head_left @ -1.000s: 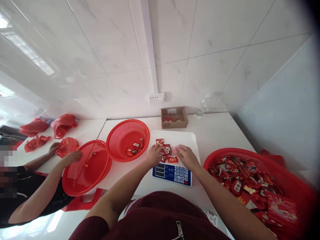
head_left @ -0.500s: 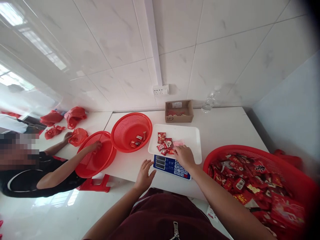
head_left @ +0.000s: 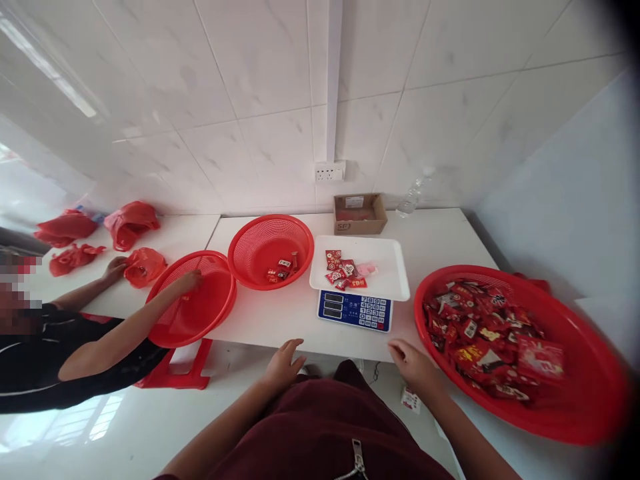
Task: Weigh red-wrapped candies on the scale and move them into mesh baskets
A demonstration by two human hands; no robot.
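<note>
My left hand [head_left: 285, 363] hangs at the table's front edge, open and holding nothing, with thumb and fingers apart. To the right of the scale, my right hand [head_left: 410, 363] hovers near the same edge, fingers curled together with nothing visible in them. A blue digital scale [head_left: 355, 311] carries a white tray [head_left: 385, 280] on top. On the tray lies a small pile of red-wrapped candies [head_left: 345, 270], with a pink packet [head_left: 367, 269] beside them. Close to my right hand stands a large red basin [head_left: 590, 393] holding many red candy packets [head_left: 480, 340].
A red basket [head_left: 250, 247] with several candies stands left of the tray. A co-worker's hand [head_left: 187, 283] reaches into another red basket [head_left: 220, 320]; red bags [head_left: 133, 223] lie beyond. By the wall are a cardboard box [head_left: 360, 223] and a clear bottle [head_left: 413, 199].
My right hand has drawn back from the candies on the tray to the table's front edge. My left hand has moved slightly down, away from the scale. The view has shifted.
</note>
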